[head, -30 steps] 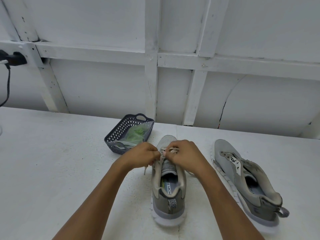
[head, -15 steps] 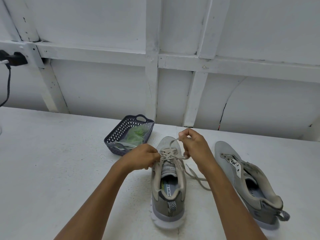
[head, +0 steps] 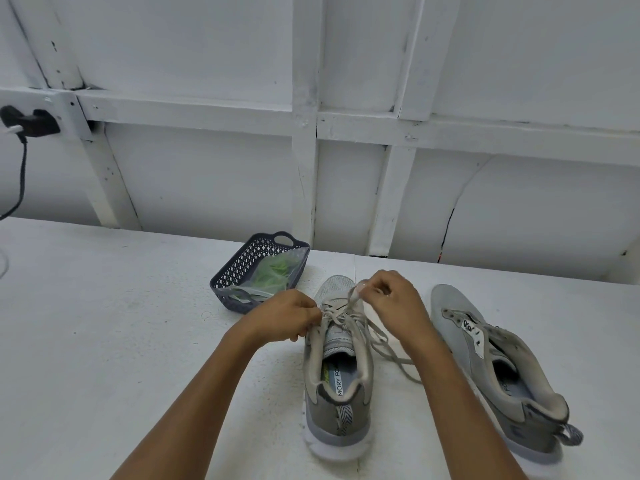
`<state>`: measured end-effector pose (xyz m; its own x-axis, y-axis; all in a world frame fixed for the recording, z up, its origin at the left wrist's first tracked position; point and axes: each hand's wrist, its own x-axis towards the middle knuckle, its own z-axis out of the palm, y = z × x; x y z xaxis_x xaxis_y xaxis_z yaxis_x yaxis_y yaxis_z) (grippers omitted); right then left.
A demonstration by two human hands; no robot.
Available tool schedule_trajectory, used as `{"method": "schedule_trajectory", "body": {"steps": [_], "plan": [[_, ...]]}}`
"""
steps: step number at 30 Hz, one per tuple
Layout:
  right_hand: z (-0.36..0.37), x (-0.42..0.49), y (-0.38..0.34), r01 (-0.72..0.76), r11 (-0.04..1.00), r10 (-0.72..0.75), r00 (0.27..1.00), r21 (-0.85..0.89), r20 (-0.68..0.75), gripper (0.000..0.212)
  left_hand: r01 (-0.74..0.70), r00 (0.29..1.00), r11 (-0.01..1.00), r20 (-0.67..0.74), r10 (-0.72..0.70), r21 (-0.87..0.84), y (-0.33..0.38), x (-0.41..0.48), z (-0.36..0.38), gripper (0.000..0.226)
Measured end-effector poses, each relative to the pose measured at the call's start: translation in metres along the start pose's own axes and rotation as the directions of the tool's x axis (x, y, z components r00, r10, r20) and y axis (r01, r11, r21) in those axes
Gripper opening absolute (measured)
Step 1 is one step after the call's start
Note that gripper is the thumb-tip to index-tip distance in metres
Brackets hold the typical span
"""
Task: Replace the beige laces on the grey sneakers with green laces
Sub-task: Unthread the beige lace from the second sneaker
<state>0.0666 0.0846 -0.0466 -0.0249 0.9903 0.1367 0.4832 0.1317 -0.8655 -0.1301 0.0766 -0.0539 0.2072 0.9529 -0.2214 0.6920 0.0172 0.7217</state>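
The back is closed by a white-painted wall [head: 207, 174], which is divided into panels by horizontal and upright battens [head: 304, 168]. A dark crack [head: 448, 230] is seen in the right panel. A black plug [head: 31, 121] is fixed at the left, with a cable [head: 22, 174] hung below. The white, speckled worktop [head: 104, 323] is evenly lit.

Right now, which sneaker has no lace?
The tilted sneaker at the right: its eyelets are bare. The upright one beside it carries the beige lace.

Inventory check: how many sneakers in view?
2. The laced sneaker stands centre, its beige lace pinched by the left hand and right hand; the unlaced sneaker lies to its right. None appear hidden.
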Motion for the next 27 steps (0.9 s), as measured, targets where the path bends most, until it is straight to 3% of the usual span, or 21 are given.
{"method": "schedule_trajectory", "body": {"steps": [4, 7, 9, 13, 15, 20, 24, 27], "plan": [[-0.016, 0.000, 0.005, -0.056, 0.992, 0.049, 0.997, -0.113, -0.058, 0.026, -0.004, 1.000, 1.000, -0.007, 0.004, 0.026, 0.002, 0.002, -0.001, 0.025], [-0.020, -0.004, 0.010, -0.086, 0.936, 0.109, 0.993, -0.341, 0.049, 0.022, -0.076, 0.994, 0.991, -0.074, 0.084, 0.110, 0.008, 0.005, 0.001, 0.008], [-0.020, -0.008, 0.011, -0.095, 0.914, 0.172, 0.972, -0.394, 0.163, 0.023, -0.156, 0.980, 0.962, -0.087, 0.179, 0.223, 0.016, 0.007, 0.003, 0.004], [-0.014, -0.014, 0.006, -0.130, 0.927, 0.203, 0.963, -0.353, 0.179, 0.007, -0.233, 0.958, 0.826, -0.025, 0.285, 0.513, 0.025, 0.011, 0.013, 0.021], [-0.011, -0.016, 0.003, -0.081, 0.919, 0.150, 0.977, -0.387, 0.152, 0.016, -0.234, 0.948, 0.783, -0.042, 0.314, 0.576, 0.025, 0.013, 0.017, 0.023], [-0.007, -0.022, -0.006, -0.018, 0.914, 0.087, 0.985, -0.405, 0.152, 0.030, -0.239, 0.923, 0.750, -0.094, 0.372, 0.617, 0.024, 0.012, 0.021, 0.026], [-0.005, -0.018, -0.004, -0.030, 0.914, 0.070, 0.994, -0.404, 0.086, 0.023, -0.250, 0.900, 0.715, -0.116, 0.420, 0.653, 0.024, 0.012, 0.027, 0.025], [-0.004, -0.012, -0.001, -0.053, 0.908, 0.106, 0.989, -0.416, 0.105, 0.022, -0.270, 0.885, 0.745, -0.149, 0.442, 0.610, 0.022, 0.011, 0.030, 0.023]]}}
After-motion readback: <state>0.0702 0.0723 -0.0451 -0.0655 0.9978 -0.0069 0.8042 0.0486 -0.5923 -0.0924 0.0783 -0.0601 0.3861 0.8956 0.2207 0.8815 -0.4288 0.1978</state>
